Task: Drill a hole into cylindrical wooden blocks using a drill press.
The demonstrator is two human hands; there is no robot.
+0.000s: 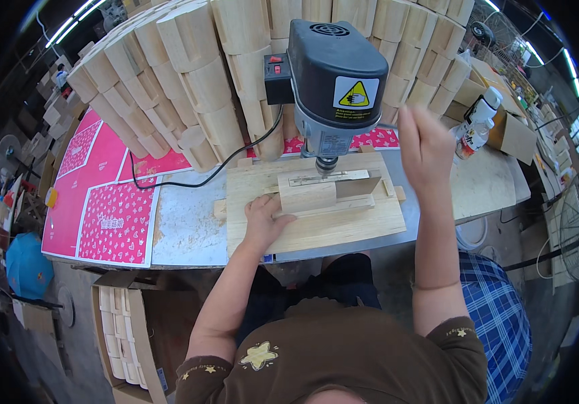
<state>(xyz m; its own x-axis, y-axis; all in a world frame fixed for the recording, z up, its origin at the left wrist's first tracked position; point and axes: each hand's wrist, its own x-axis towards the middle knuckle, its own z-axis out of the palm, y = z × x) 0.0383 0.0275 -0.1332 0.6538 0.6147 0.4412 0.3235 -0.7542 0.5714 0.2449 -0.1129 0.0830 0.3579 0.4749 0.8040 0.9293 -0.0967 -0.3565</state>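
A pale wooden block (307, 197) with a curved side lies in a wooden jig on a flat board (262, 237), under the drill press (333, 74). My left hand (262, 219) grips the block's left end, its thumb along the near side. The drill chuck (326, 165) hangs just above the block's slotted top; whether the bit touches the wood is too small to tell. To the right of the drill head, my right hand (428, 148) is raised with its fingers curled closed. Its fingertips are blurred, and anything inside them is hidden.
Tall stacks of similar wooden pieces (192, 60) stand behind the drill press. A black cable (198, 183) loops over the table at left, beside pink printed sheets (118, 222). Bottles (476, 135) stand at right. Below left, a carton (142, 337) holds more pieces.
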